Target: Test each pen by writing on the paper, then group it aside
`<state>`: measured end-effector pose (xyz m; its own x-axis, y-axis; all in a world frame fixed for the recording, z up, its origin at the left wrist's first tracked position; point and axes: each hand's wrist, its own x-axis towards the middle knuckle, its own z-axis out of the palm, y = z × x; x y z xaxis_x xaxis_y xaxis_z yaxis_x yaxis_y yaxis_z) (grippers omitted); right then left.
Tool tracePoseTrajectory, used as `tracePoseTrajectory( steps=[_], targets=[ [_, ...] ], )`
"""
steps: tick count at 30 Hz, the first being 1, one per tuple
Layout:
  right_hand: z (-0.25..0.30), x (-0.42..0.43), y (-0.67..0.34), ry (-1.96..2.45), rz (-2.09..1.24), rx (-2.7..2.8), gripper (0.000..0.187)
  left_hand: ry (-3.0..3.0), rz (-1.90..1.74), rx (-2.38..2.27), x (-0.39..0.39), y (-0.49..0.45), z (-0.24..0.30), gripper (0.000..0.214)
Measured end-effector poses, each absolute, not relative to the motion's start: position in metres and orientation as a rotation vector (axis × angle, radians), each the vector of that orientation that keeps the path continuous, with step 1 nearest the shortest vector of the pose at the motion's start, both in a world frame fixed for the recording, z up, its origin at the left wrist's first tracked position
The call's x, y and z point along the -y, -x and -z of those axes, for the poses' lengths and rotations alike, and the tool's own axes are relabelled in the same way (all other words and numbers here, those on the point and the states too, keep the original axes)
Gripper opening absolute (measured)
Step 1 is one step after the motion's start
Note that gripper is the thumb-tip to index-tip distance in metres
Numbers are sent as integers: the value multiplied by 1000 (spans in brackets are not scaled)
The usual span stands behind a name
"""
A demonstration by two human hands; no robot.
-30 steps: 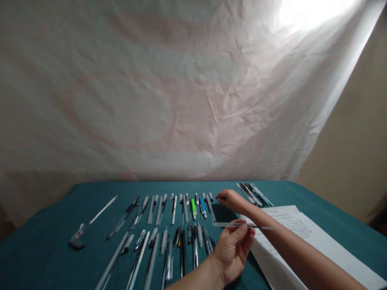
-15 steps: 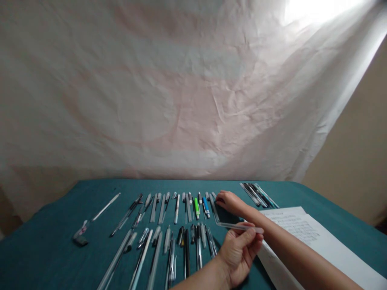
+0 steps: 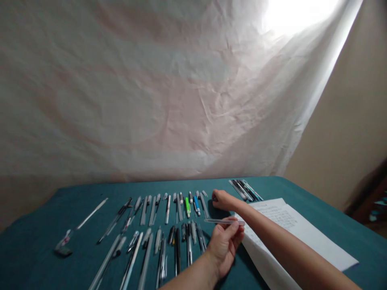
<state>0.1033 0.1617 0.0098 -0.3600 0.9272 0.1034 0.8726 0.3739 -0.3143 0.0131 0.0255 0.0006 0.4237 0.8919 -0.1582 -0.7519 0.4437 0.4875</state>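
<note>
My left hand (image 3: 223, 243) hovers over the teal table (image 3: 36, 262) and pinches a clear pen (image 3: 223, 221), held level between thumb and fingertips. My right hand (image 3: 222, 199) reaches farther back with fingers curled, resting on the cloth at the right end of the far row of pens (image 3: 169, 205). What it holds, if anything, is hidden. A nearer row of pens (image 3: 163, 251) lies just left of my left hand.
A white printed sheet of paper (image 3: 290, 229) lies under my right forearm. A small group of pens (image 3: 244, 190) sits at the back right. A thin white stick (image 3: 91, 213) and a small dark item (image 3: 63, 247) lie at the left. A creased white cloth hangs behind.
The left hand has kept the clear pen and drawn it closer to the pen rows. The right hand stayed at the far row's end. The view swung to the right.
</note>
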Motion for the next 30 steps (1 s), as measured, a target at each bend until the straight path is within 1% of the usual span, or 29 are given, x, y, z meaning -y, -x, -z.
tracePoseTrajectory(
  steps=[5,9,12,15,17,19,21,26,30],
  targets=[
    [-37,-142,-114,1520,-300,2273,15,-393,-1065,-440,-26,-15,4,18],
    [-54,-106,-141,1449,-348,2204,16,-415,-1093,-473,-27,-16,8,16],
    [-50,-70,-163,1392,-567,2024,15,-404,-1087,-514,-28,-17,9,16],
    [-36,-36,-177,1441,-800,1867,16,-414,-1079,-533,-29,-18,9,18],
    [-25,-19,-180,1465,-884,1803,15,-434,-1075,-542,-29,-19,9,21],
    [-17,-8,-179,1452,-860,1788,13,-457,-1069,-548,-29,-20,10,22],
    [-12,-2,-178,1416,-764,1806,12,-485,-1062,-553,-29,-20,10,24],
    [-8,-2,-177,1330,-618,1798,16,-580,-1050,-560,-29,-21,9,25],
    [-10,-1,-176,1321,-575,1813,9,-618,-1039,-577,-28,-22,7,27]
  ],
)
